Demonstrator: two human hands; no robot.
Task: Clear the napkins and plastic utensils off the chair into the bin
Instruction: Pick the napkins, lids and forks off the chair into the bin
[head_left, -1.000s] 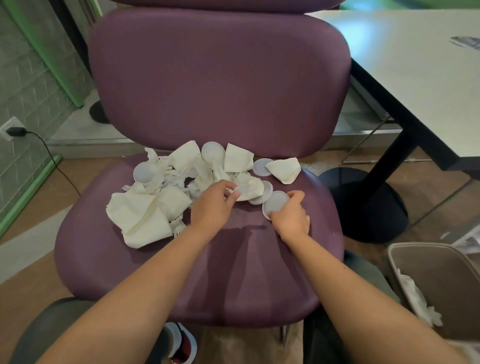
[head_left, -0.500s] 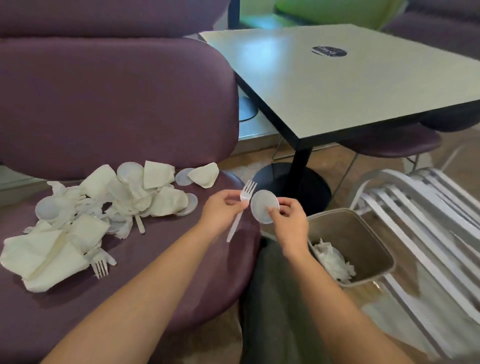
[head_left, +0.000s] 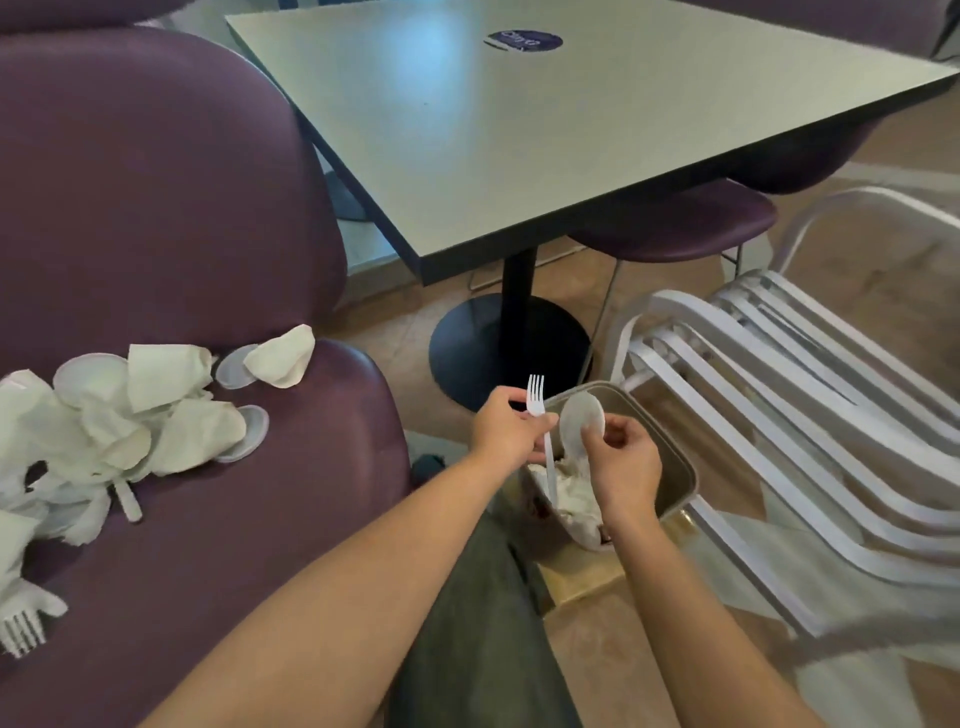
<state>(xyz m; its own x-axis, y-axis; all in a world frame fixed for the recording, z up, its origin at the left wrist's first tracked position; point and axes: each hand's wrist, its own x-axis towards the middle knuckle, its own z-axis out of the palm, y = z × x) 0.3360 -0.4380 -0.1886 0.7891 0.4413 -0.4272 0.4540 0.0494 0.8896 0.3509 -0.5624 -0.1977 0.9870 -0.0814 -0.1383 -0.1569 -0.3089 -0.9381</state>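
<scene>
My left hand (head_left: 506, 428) pinches a white plastic fork (head_left: 540, 431), tines up, over the grey bin (head_left: 675, 457). Beside it, my right hand (head_left: 623, 467) holds a round clear plastic lid (head_left: 582, 421), also above the bin. Crumpled napkins (head_left: 576, 493) lie inside the bin. On the purple chair (head_left: 260, 519) at the left sits a pile of white napkins (head_left: 182, 431), round lids (head_left: 91, 374) and another fork (head_left: 21, 629) near the left edge.
A grey table (head_left: 519, 130) on a black pedestal base (head_left: 498, 348) stands behind the bin. A white slatted chair (head_left: 805, 405) lies to the right of the bin. My dark trouser leg (head_left: 478, 623) is between chair and bin.
Both hands lifted a fork and a lid off the chair seat and carried them right, from over the seat edge to above the bin. The view swung right.
</scene>
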